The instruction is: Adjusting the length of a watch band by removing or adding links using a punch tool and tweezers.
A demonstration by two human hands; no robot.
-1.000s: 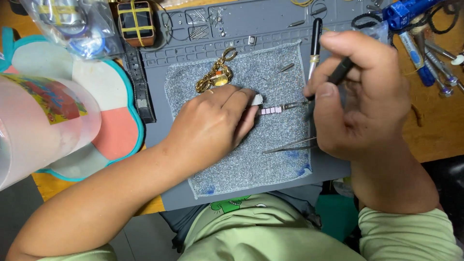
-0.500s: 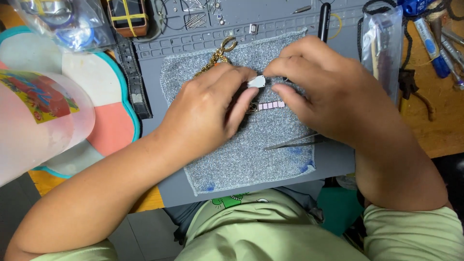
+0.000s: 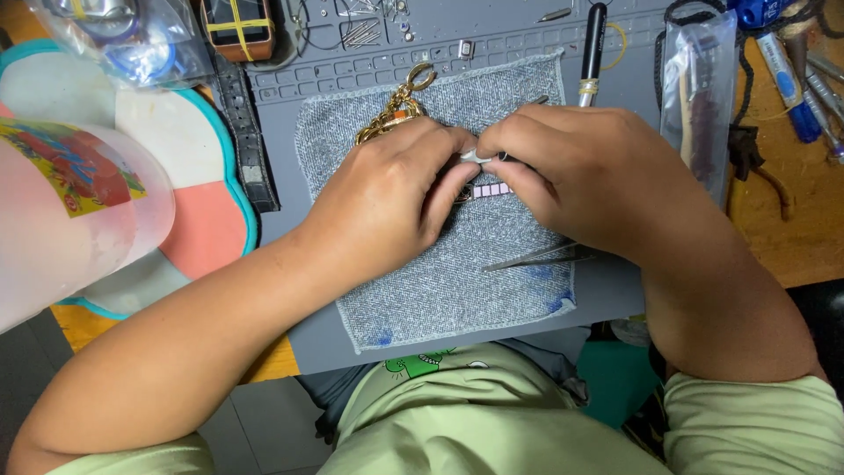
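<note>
One link strip (image 3: 492, 189), two hands pinching.

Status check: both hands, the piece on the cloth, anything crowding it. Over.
Left hand and right hand pinch a small white piece together. Pink link strip beneath, on grey cloth. Tweezers and gold chain lie close.

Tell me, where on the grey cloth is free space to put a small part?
The grey cloth is bare along its near edge, below the left hand and left of the tweezers. Its far end is crowded: gold chain, right hand, black pen.
</note>
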